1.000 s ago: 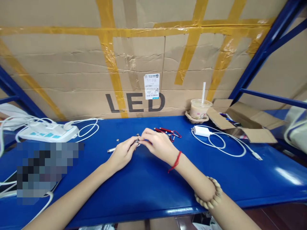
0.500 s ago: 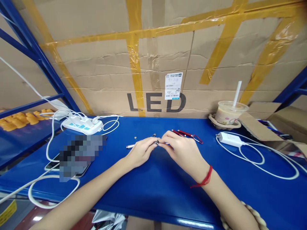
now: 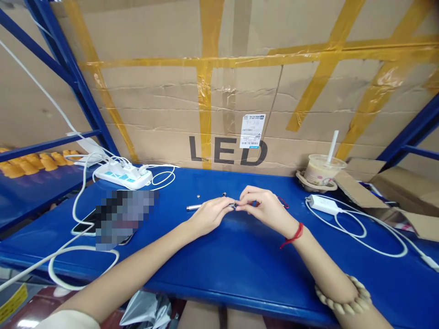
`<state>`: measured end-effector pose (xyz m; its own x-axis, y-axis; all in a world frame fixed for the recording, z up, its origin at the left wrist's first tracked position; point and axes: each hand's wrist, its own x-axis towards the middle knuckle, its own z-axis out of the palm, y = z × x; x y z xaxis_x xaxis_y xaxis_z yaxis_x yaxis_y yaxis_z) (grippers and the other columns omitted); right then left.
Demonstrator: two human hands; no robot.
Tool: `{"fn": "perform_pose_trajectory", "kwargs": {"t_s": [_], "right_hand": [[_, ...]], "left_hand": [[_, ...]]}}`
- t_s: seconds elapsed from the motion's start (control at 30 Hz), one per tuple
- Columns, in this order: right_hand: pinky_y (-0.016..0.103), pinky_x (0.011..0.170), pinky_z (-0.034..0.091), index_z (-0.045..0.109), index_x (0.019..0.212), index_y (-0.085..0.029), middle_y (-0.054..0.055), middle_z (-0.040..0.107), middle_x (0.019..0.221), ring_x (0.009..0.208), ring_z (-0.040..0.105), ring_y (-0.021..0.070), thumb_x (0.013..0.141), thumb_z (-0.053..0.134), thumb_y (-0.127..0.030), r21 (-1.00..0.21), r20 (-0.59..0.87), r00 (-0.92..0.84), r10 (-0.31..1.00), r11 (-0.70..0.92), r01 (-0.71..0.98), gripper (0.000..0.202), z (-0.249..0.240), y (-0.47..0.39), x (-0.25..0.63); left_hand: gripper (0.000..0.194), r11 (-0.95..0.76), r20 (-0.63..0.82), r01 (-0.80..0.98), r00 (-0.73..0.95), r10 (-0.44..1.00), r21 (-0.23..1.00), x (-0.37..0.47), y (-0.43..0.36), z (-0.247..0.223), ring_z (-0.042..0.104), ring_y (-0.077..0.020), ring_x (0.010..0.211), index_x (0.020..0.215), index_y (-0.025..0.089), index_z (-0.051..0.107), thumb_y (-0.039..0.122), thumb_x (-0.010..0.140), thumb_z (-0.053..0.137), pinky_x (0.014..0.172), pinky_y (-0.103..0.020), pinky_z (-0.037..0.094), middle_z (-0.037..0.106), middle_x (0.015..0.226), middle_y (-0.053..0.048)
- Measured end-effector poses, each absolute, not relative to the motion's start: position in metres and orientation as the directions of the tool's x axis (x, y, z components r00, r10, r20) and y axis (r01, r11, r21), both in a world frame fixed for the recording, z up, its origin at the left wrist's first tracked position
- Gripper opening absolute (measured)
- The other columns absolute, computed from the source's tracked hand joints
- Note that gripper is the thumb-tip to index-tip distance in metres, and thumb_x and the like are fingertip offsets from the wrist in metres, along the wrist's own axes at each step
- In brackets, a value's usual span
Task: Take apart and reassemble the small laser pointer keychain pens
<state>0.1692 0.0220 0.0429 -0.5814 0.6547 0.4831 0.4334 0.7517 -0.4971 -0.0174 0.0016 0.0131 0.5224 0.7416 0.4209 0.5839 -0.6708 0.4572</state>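
My left hand [image 3: 212,214] is closed, thumb and fingers pinching a small dark metal piece [image 3: 233,205] at their tips. My right hand [image 3: 265,210], also closed in a pinch, meets the same piece from the right; anything else between its fingertips is too small to make out. A slim silver tube [image 3: 193,208] shows left of my left hand; whether the hand holds it is hidden. Beyond the hands lie a tiny round metal part [image 3: 198,196] and a small dark metal part [image 3: 224,194]. A red cord loop [image 3: 283,202] peeks out behind my right hand.
On the left of the blue table are a white power strip [image 3: 123,176], cables and a blurred-out dark object [image 3: 125,217]. To the right stand a drink cup [image 3: 322,171] and a white adapter [image 3: 322,204] with its cable. A large carton [image 3: 154,105] backs the table.
The camera view has shifted, and both hands sit slightly farther right over the table. Red pen-like items seen earlier behind my right hand are now mostly covered by it.
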Motion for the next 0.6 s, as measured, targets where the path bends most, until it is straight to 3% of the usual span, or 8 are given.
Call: {"fn": "perform_pose_trajectory", "kwargs": {"t_s": [0.17, 0.4, 0.6], "right_hand": [[0.022, 0.053, 0.042, 0.063, 0.061, -0.017, 0.002, 0.058, 0.072, 0.060, 0.054, 0.0106, 0.074, 0.061, -0.035, -0.610, 0.466, -0.605, 0.646, 0.729, 0.309, 0.022, 0.041, 0.030, 0.169], [0.024, 0.057, 0.043, 0.058, 0.055, -0.016, 0.002, 0.056, 0.066, 0.060, 0.053, 0.0108, 0.071, 0.063, -0.039, -0.591, 0.450, -0.622, 0.641, 0.736, 0.331, 0.029, 0.019, 0.030, 0.171], [0.022, 0.050, 0.040, 0.055, 0.057, -0.016, 0.002, 0.055, 0.065, 0.057, 0.050, 0.0105, 0.072, 0.063, -0.035, -0.653, 0.517, -0.538, 0.666, 0.713, 0.254, 0.026, 0.016, 0.024, 0.172]], "left_hand": [[0.020, -0.633, 0.427, 0.601, 0.468, 0.774, 0.488, -0.017, -0.004, 0.016, 0.059, -0.0154, 0.084, 0.094, 0.019, 0.051, 0.026, 0.090, 0.032, 0.073, -0.025, 0.043, 0.063, 0.093, -0.004], [0.021, -0.754, 0.408, 0.611, 0.641, 0.650, 0.242, -0.021, 0.004, 0.004, 0.059, -0.0165, 0.079, 0.090, 0.018, 0.054, 0.024, 0.089, 0.034, 0.072, -0.027, 0.044, 0.063, 0.084, -0.004], [0.022, -0.722, 0.476, 0.605, 0.553, 0.684, 0.334, -0.013, -0.001, 0.003, 0.058, -0.0140, 0.082, 0.093, 0.017, 0.054, 0.022, 0.090, 0.033, 0.072, -0.024, 0.045, 0.063, 0.089, -0.003]]}}
